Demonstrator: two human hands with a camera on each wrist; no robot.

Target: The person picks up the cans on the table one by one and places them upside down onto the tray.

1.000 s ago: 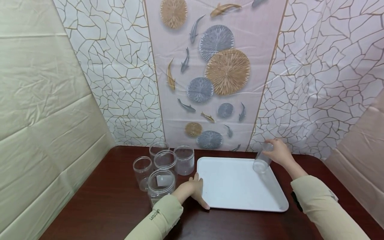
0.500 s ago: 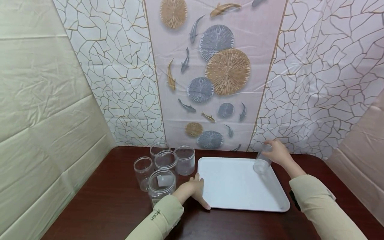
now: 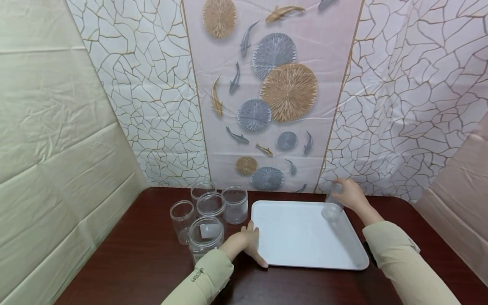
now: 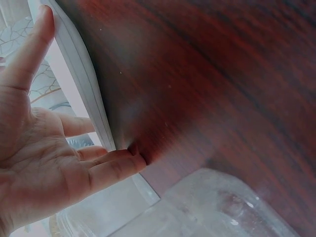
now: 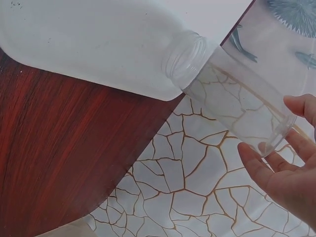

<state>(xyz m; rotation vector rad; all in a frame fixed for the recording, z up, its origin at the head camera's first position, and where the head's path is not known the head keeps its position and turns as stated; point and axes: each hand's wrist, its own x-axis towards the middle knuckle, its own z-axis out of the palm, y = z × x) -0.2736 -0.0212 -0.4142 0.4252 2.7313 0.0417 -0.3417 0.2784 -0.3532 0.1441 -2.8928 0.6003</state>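
A white tray (image 3: pixel 297 239) lies on the dark red-brown table. At its back right corner a tall clear plastic jar (image 3: pixel 331 211) stands upside down, its threaded mouth (image 5: pixel 186 60) against the tray. My right hand (image 3: pixel 351 195) holds this jar near its upturned base, thumb on one side and fingers on the other in the right wrist view. On the opposite side, my left hand (image 3: pixel 248 243) rests at the tray's left edge with fingers spread and fairly straight. Its thumb reaches the front left corner, and the palm (image 4: pixel 44 158) shows in the left wrist view.
Several clear jars stand mouth up left of the tray: a slim one (image 3: pixel 182 224), a wide one (image 3: pixel 235 207) at the back, and one (image 3: pixel 206 237) close by my left wrist. A patterned cloth (image 3: pixel 267 106) hangs behind the table's back edge.
My right hand and forearm have shifted slightly left, while the upside-down jar stays at the same corner. The left hand and tray keep their places.
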